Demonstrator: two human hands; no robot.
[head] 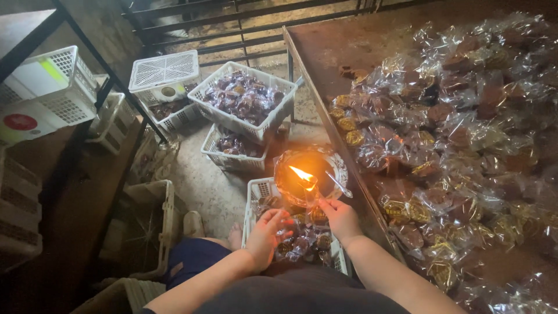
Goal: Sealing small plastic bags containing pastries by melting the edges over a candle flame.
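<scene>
The left hand (268, 229) lies over a white plastic basket (260, 189) just in front of the person's lap, its fingers (283, 220) curled loosely onto the small cellophane-wrapped sweets (302, 244) heaped inside; whether they actually pinch one cannot be told. The right hand (342, 218) sits just beside it, fingers drawn together around something thin held up toward the flame (302, 175); what it holds is too small and too lost in the glare to name. The flame burns in a round dish (310, 171) resting on the far end of the same basket, just beyond both hands; a thin metal piece (339, 184) leans on the dish's rim.

To the right a long dark tabletop (337, 40) is covered with a spread of clear-wrapped brown and gold sweets (459, 134), near the right forearm. Farther off on the floor stand two more white baskets filled with dark wrapped pieces (244, 96), one tilted on top of the other (231, 145); beside them is a lidded white basket (164, 70), and more white crates (55, 87) rest on a shelf at the left.
</scene>
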